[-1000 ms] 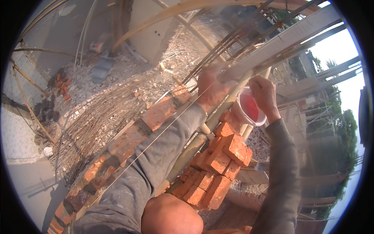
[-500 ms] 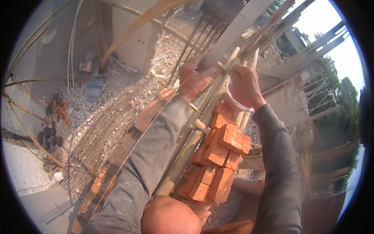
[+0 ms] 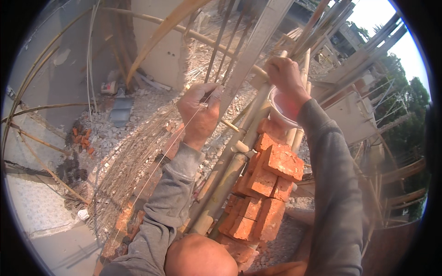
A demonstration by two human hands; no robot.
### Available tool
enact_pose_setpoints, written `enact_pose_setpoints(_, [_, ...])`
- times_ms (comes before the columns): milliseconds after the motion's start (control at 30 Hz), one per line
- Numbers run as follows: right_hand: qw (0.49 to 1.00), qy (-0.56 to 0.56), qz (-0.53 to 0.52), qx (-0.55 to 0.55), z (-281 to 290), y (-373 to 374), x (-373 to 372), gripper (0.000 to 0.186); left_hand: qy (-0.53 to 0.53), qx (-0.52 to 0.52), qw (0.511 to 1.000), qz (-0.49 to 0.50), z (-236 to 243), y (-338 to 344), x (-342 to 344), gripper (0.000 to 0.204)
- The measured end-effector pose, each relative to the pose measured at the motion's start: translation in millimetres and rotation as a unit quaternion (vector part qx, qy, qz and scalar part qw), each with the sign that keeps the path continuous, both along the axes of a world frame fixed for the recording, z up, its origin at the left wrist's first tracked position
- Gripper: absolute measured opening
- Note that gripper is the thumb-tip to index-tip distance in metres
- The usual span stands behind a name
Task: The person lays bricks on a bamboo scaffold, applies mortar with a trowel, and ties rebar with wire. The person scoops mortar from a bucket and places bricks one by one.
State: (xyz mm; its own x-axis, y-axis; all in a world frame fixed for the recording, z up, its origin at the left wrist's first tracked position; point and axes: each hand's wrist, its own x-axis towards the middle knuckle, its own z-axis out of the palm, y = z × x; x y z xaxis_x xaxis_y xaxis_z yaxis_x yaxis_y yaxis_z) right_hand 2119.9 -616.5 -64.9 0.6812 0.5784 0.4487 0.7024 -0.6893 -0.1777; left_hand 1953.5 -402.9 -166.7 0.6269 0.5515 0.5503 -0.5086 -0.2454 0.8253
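My left hand (image 3: 199,115) is closed in a pinch on a thin string (image 3: 159,163), which runs taut down to the lower left along a row of bricks (image 3: 120,225). Just beyond its fingertips rises a long, straight pale plank (image 3: 258,39); whether they touch cannot be made out. My right hand (image 3: 289,79) is curled closed above a pale bucket (image 3: 276,109) with a pinkish inside. Its fingertips are hidden, and so is anything they hold. Nearer to me, orange bricks (image 3: 264,177) are piled beside the bamboo poles (image 3: 221,181).
My bare knee (image 3: 200,257) shows at the bottom. Rubble (image 3: 108,149) and a bundle of thin sticks (image 3: 124,177) lie below on the left. Curved bamboo strips (image 3: 161,39) cross the upper left. Dark upright rods (image 3: 225,41) stand beyond my left hand.
My left hand has moved left and nearer to me, away from my right hand, with the string in its fingers. The plank appears farther left. My right hand stays above the bucket.
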Motion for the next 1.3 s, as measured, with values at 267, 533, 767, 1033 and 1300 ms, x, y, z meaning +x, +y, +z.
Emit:
enact_pose_setpoints(267, [0.998,0.018,-0.033,0.055,-3,17,39,0.022,-0.066,0.118,0.985,0.102,0,-1,18,0.011])
enact_pose_setpoints(533, [0.996,0.025,-0.056,0.071,-6,21,39,0.019,-0.063,0.098,0.99,0.085,0,-7,18,0.012])
enact_pose_setpoints(767, [0.996,0.03,-0.062,0.062,-10,3,19,0.016,-0.051,0.059,0.995,0.069,11,-8,22,0.013])
enact_pose_setpoints(1033, [0.993,0.097,-0.061,0.01,7,-9,-32,0.018,0.014,-0.007,1.0,0.027,14,-10,18,0.015])
enact_pose_setpoints(1300, [0.972,0.224,-0.016,0.074,5,-15,-94,0.016,0.004,0.052,0.998,-0.035,3,-16,35,0.054])
